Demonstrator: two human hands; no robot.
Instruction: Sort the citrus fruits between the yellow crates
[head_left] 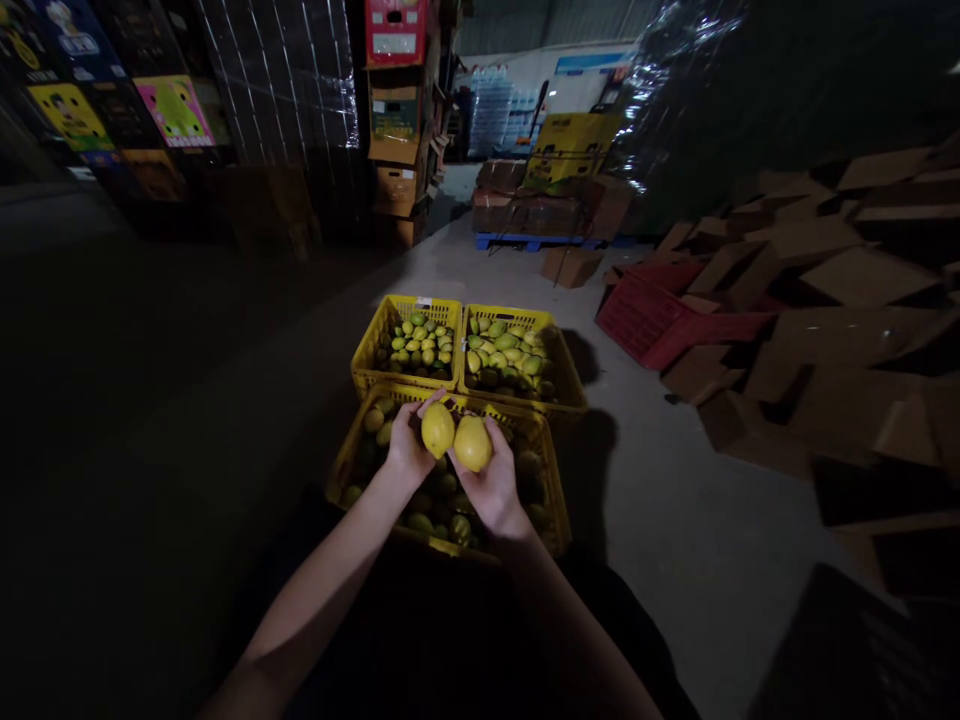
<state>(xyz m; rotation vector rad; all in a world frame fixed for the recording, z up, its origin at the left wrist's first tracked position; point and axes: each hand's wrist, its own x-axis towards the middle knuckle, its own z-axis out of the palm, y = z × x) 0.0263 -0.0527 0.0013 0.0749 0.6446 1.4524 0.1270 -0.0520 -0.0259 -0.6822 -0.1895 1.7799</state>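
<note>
My left hand [409, 447] is closed round a yellow lemon [437, 428], whose pointed end faces down. A second, rounder-looking yellow lemon [472, 444] sits in my right hand [495, 488], with the thumb along its side. Both hands are close together above the front yellow crate [559, 510], where green and yellowish fruit lies in shadow. Behind it, the left yellow crate [366, 365] holds small green and yellow fruit. Longer green-yellow fruit fills the right yellow crate [570, 375]. My forearms cover part of the front crate.
Flattened and broken cardboard boxes [847, 340] are heaped on the right beside a red plastic crate [652, 315]. Stacked cartons [396, 120] stand at the back. A blue pallet [536, 242] carries boxes farther off. Grey floor [637, 480] surrounds the crates, dark on the left.
</note>
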